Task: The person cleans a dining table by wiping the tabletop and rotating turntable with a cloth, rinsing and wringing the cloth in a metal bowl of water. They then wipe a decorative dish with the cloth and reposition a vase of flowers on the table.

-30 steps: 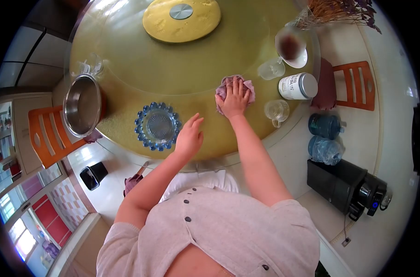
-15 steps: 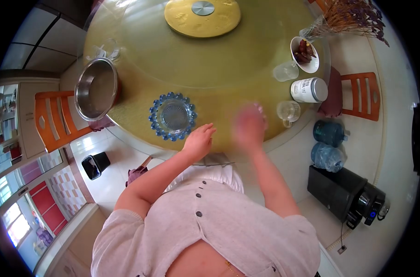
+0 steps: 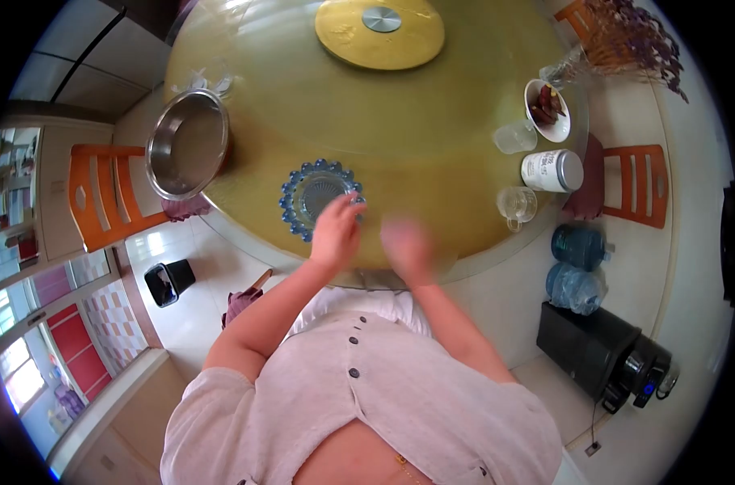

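A round glass dish with a beaded blue rim (image 3: 292, 220) sits near the front edge of the table. My left hand (image 3: 336, 230) is at the dish's right side, its fingers stretched out over the rim and seemingly holding nothing. Whether the fingertips touch the glass I cannot tell. To the right of the dish, my right hand (image 3: 409, 246) is over the tabletop, smeared by motion. Its fingers, and anything in them, cannot be made out.
At the left table edge stands a steel basin (image 3: 188, 149). A gold turntable (image 3: 367, 48) lies at the far side. On the right are a glass mug (image 3: 517, 206), a white jar (image 3: 551, 170), a plastic cup (image 3: 515, 137) and a white bowl (image 3: 560, 128) of reddish-brown food.
My left hand has come up to the dish's rim from just beside it. My right hand has moved left and nearer to me. The whole view has shifted slightly.
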